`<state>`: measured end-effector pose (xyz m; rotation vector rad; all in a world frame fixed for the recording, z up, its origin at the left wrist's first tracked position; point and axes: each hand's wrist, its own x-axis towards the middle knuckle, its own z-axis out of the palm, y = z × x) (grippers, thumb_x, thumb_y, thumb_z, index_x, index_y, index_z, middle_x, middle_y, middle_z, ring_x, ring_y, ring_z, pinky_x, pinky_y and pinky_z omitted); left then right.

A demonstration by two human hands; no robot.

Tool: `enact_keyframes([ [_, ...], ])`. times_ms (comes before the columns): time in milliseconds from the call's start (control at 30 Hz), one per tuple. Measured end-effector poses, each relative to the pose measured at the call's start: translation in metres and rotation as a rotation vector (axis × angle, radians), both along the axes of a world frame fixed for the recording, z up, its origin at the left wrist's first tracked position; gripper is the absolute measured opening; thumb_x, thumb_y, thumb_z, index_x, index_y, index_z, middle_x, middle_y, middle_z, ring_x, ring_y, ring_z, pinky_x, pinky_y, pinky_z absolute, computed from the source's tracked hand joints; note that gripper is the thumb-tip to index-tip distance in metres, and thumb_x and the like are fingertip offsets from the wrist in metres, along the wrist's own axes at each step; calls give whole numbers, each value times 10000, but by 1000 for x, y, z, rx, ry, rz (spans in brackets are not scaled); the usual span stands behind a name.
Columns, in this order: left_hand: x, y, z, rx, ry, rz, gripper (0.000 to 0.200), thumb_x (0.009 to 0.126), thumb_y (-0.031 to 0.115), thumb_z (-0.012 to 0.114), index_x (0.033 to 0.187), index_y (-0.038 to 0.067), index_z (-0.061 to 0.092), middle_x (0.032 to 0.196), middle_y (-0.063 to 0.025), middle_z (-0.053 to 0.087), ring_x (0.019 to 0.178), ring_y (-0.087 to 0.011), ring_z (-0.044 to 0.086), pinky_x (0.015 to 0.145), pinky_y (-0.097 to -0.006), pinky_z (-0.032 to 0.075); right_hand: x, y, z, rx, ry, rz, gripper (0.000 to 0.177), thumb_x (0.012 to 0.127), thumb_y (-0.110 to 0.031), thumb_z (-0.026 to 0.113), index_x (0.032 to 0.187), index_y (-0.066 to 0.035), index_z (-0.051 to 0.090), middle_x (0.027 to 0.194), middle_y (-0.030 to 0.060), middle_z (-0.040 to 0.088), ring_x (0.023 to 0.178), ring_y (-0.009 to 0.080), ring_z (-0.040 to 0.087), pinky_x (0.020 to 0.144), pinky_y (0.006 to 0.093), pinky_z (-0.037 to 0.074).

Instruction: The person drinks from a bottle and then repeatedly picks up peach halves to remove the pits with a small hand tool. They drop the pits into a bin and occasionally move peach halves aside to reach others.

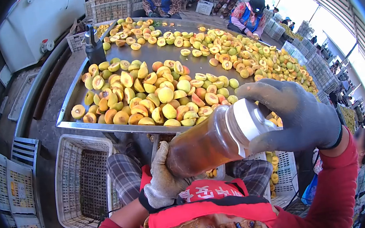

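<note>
In front of the person's chest, above their plaid-trousered lap, a clear plastic bottle (207, 144) filled with amber liquid lies tilted, its base low on the left and its neck higher on the right. The left hand (164, 177), in a pale knit glove, is closed around the bottle's base from below. The right hand (299, 113), in a dark grey glove, is clamped over the white cap (247, 123), with its fingers curled round the top.

Just beyond the bottle runs the near rim of a long steel table (164, 56). A heap of halved yellow-orange stone fruit (154, 99) lies on its near part, and a second spread of fruit (247, 55) stretches along the far right side. A dark container (94, 47) stands at the table's left edge.

Below the table, to the left of the person's knees, sits a white plastic crate (65, 169). At the far end, other workers (247, 15) sit by the table.
</note>
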<state>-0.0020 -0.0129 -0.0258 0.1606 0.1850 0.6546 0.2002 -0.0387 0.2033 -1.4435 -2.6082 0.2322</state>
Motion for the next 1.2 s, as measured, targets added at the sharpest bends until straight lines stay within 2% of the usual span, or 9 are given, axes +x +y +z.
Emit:
enact_keyframes([
  [67, -7, 3, -4, -13, -41, -55, 651, 927, 535, 325, 1401, 88, 297, 1391, -130, 396, 1257, -300, 421, 1042, -504, 347, -1, 3, -3, 38, 31, 76, 580, 662, -325, 773, 1093, -17, 538, 935, 168, 582, 797, 329, 607, 675, 380, 493],
  [300, -6, 3, -9, -45, -94, -149, 628, 922, 510, 372, 1384, 87, 330, 1371, -121, 425, 1227, -301, 455, 1012, -539, 365, -2, 21, 0, 106, -37, 518, 350, 742, -130, 691, 1076, -94, 591, 1037, 109, 577, 882, 294, 599, 741, 383, 499],
  [400, -5, 2, -7, -64, -60, -135, 625, 922, 505, 378, 1382, 85, 334, 1370, -120, 426, 1224, -303, 458, 1013, -537, 365, 0, 23, 1, 103, -73, 570, 383, 715, -229, 750, 1043, -73, 626, 1059, 130, 570, 890, 283, 602, 749, 384, 501],
  [600, -6, -2, -9, 9, -115, -60, 620, 926, 513, 368, 1375, 85, 341, 1355, -125, 442, 1217, -300, 467, 1001, -519, 387, -8, 6, -1, -9, 9, 5, 548, 706, -457, 727, 1000, -14, 595, 837, 156, 616, 755, 332, 624, 646, 380, 495],
  [733, -5, -2, -1, -1, 10, 40, 648, 912, 542, 382, 1379, 94, 336, 1357, -127, 436, 1219, -314, 461, 988, -517, 402, -21, 2, 7, -183, -215, -270, 555, 774, -492, 657, 1032, -6, 578, 910, 183, 615, 844, 325, 626, 692, 405, 489],
  [900, -6, 0, -4, 22, 114, 48, 716, 866, 597, 418, 1388, 117, 318, 1380, -128, 400, 1221, -344, 442, 972, -517, 416, 6, 19, -6, 97, 60, 336, 575, 768, -381, 698, 1209, -64, 510, 1011, 185, 585, 864, 334, 610, 736, 386, 493],
  [967, -11, 4, -13, -56, 106, 19, 704, 865, 595, 421, 1387, 133, 319, 1375, -124, 406, 1218, -341, 446, 956, -516, 430, 2, 21, -5, 85, 60, 393, 606, 750, -349, 728, 1243, -79, 504, 1011, 171, 583, 837, 329, 613, 721, 374, 497],
  [1033, -15, 5, -13, -98, 107, 1, 690, 865, 593, 423, 1384, 150, 324, 1373, -119, 408, 1214, -338, 451, 943, -517, 440, -5, 14, -1, 3, 98, 288, 589, 743, -322, 736, 1237, -90, 513, 987, 158, 589, 827, 326, 615, 697, 376, 496],
  [1200, -17, 2, -13, -91, 115, 3, 658, 870, 583, 417, 1379, 173, 336, 1380, -111, 402, 1209, -330, 459, 930, -525, 446, -27, 19, 14, -374, -319, -263, 604, 790, -489, 634, 1187, -47, 527, 1012, 179, 588, 871, 333, 611, 675, 394, 486],
])
